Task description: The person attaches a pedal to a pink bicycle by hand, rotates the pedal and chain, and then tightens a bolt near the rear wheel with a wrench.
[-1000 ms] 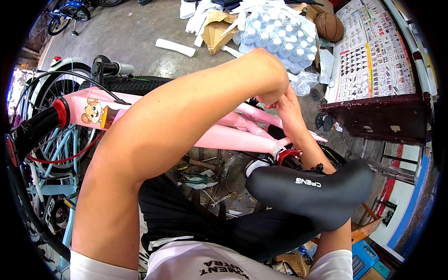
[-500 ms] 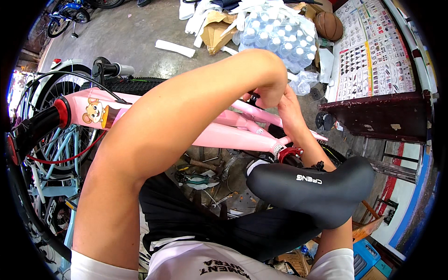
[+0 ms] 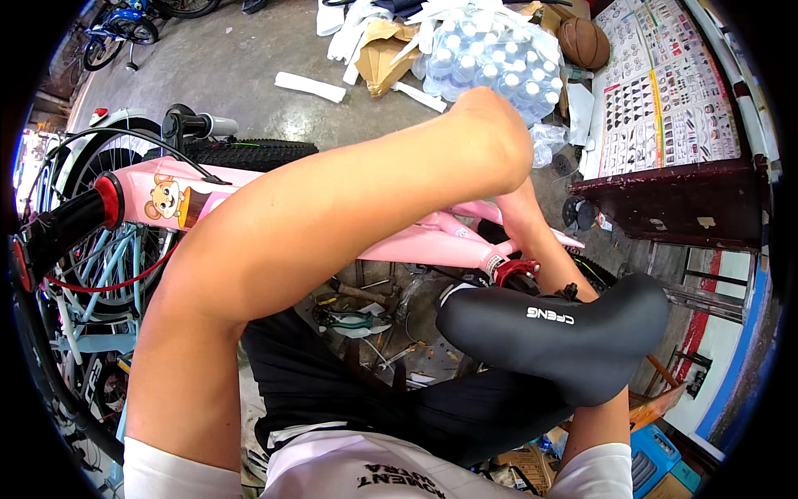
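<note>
A pink bicycle frame (image 3: pixel 424 244) with a cartoon mouse sticker lies across the view in front of me. My left hand (image 3: pixel 492 137) reaches over its far side, with the wrist bent and the fingers turned down out of sight. Close beneath it is my right hand (image 3: pixel 517 200), mostly covered by the left one, its fingers hidden too. What either hand holds cannot be made out. The right forearm passes under a black saddle (image 3: pixel 540 333), which sits near a red seat clamp (image 3: pixel 515 273).
Pliers (image 3: pixel 353 320) and other tools lie on the floor below the frame. Beyond stand a wrapped pack of water bottles (image 3: pixel 495 66) and a basketball (image 3: pixel 583 43). At right is a dark red cabinet (image 3: pixel 673 212); other bicycles (image 3: pixel 108 258) crowd the left.
My left hand has rolled over and moved slightly right, now covering more of the right hand. The dark part seen at its fingers before is hidden. The frame and saddle stay nearly in place.
</note>
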### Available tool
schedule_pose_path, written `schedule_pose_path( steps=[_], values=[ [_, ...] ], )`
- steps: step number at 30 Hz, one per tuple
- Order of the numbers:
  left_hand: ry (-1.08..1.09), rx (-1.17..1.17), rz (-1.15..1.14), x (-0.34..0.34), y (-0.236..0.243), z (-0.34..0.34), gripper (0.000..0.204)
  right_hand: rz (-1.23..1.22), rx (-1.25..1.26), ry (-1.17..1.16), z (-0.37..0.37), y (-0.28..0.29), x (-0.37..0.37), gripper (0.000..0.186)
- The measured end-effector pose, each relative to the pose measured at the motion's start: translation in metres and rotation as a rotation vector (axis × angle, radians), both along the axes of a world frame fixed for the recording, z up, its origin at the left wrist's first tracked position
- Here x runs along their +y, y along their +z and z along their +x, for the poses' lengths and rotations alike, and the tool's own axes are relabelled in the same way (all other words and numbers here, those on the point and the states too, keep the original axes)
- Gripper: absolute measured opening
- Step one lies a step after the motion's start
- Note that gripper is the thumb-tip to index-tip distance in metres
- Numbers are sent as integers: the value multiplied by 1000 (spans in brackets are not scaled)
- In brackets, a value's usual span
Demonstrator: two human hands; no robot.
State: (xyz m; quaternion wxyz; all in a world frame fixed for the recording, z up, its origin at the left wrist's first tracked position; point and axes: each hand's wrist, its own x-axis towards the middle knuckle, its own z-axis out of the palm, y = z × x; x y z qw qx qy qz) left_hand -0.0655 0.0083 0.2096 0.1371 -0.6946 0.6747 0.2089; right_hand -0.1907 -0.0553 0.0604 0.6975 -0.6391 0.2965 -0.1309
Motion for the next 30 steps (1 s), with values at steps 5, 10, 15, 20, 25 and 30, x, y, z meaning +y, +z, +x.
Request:
schedule_pose_path(
  steps=[5,10,15,20,25,30],
  values=[
    [8,3,-14,-1,-6,3,18,-66,20,-14,-1,-9,-9,27],
    [-46,-5,118,-6,8,12,22,-1,52,45,0,-2,-11,27],
    [-8,-1,102,-5,2,12,22,1,58,60,3,-7,-12,28],
    [15,15,48,-2,-13,5,21,13,35,18,4,2,-1,28],
    [13,4,89,0,-13,10,23,-3,20,-22,4,-6,-1,31],
    [3,-61,182,0,-12,19,25,-6,44,28,4,-3,-3,33]
  ],
)
